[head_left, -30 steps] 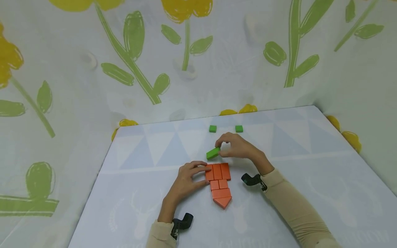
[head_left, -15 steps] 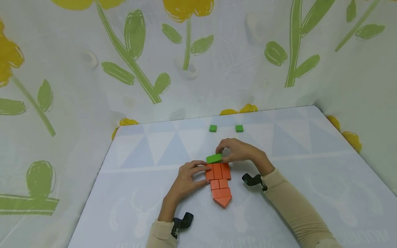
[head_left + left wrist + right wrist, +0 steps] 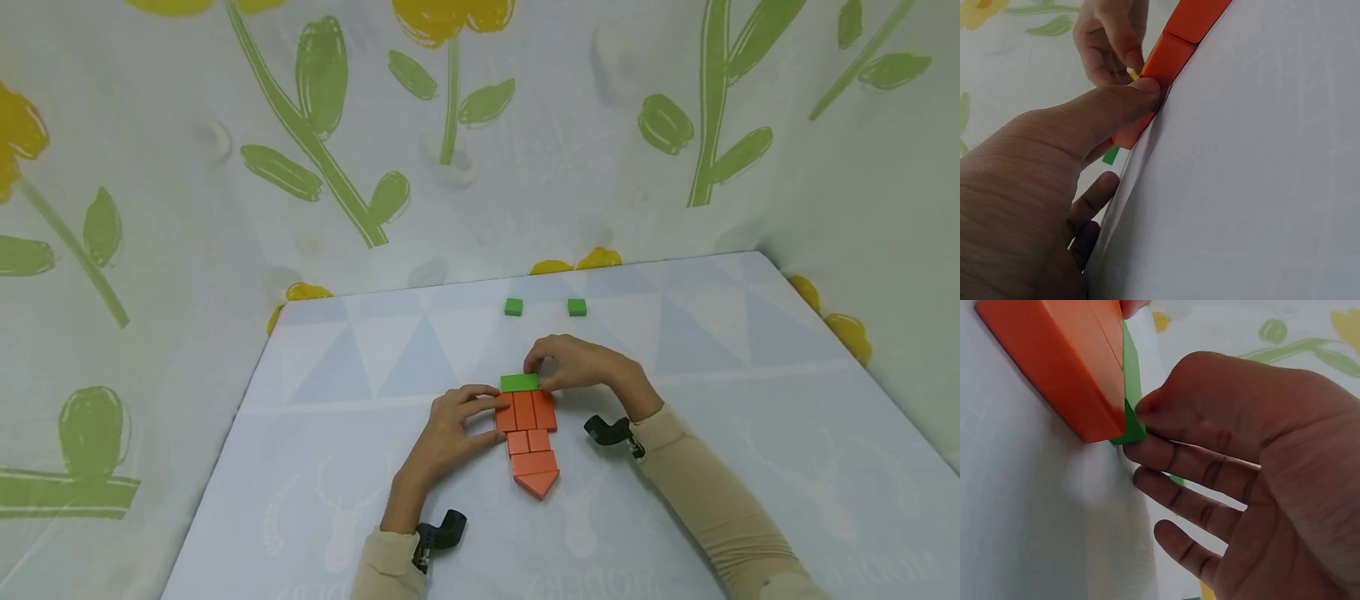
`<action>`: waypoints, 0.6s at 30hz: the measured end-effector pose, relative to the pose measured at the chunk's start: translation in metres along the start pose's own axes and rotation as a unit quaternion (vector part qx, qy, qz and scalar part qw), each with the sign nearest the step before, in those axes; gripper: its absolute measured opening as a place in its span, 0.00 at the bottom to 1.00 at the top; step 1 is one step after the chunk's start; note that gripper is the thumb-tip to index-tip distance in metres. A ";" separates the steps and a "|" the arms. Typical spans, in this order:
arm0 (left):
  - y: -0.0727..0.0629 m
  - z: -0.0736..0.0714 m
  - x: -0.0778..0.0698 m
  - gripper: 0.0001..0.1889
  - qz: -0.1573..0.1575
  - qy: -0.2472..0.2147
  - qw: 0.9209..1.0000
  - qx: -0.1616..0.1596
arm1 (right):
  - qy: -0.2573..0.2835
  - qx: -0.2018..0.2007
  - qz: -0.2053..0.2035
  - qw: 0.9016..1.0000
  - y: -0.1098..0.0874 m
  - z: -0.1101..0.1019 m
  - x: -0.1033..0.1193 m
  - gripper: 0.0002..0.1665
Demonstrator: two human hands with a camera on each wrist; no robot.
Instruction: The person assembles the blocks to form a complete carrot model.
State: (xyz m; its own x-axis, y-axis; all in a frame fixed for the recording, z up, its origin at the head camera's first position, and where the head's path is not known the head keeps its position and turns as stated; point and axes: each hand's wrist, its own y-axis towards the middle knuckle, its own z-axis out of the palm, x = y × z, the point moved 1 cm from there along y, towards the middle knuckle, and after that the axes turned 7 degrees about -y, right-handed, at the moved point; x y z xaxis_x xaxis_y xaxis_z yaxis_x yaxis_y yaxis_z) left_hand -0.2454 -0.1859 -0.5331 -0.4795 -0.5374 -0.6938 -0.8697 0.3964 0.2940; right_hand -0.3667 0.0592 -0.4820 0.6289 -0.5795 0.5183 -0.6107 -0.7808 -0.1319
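Observation:
Orange blocks (image 3: 534, 463) lie together on the table in a carrot-like shape with a pointed near end. My left hand (image 3: 448, 425) holds the left block (image 3: 506, 417) of their far row, thumb against its near end and a fingertip on its top. A green rectangular block (image 3: 519, 382) lies flat along the far edge of that row, touching it in the right wrist view. My right hand (image 3: 576, 367) pinches the green block's right end between thumb and fingers; the other fingers (image 3: 1185, 547) extend loosely below.
Two small green blocks stand apart near the table's far edge, one on the left (image 3: 513, 307) and one on the right (image 3: 577, 307). A flower-patterned curtain (image 3: 540, 167) rises behind the pale patterned table (image 3: 315, 467).
My right hand has lowered the green block toward me and turned it from slanted to level against the orange row. The left hand has stayed in place.

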 end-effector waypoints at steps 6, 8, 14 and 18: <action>-0.009 -0.008 0.004 0.24 -0.034 0.019 0.999 0.011 | 0.019 -0.107 0.016 0.994 0.018 0.001 0.002 0.13; -0.011 -0.011 0.004 0.24 -0.036 0.018 0.999 0.011 | 0.029 -0.163 0.043 0.985 0.025 0.002 0.001 0.14; -0.004 -0.003 0.005 0.24 -0.033 -0.001 0.999 0.013 | 0.023 -0.250 0.106 0.962 0.035 -0.005 -0.011 0.17; -0.002 0.003 0.003 0.23 -0.035 -0.007 0.999 0.013 | -0.012 -0.252 0.129 0.959 0.046 -0.013 -0.022 0.21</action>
State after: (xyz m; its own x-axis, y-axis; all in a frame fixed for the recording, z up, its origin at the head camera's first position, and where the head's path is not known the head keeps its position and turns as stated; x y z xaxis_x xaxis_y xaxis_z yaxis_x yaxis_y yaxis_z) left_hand -0.2449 -0.1862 -0.5375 -0.4151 -0.5549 -0.7210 -0.8979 0.3773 0.2266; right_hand -0.4150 0.0396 -0.4888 0.4321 -0.7487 0.5027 -0.8991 -0.4010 0.1755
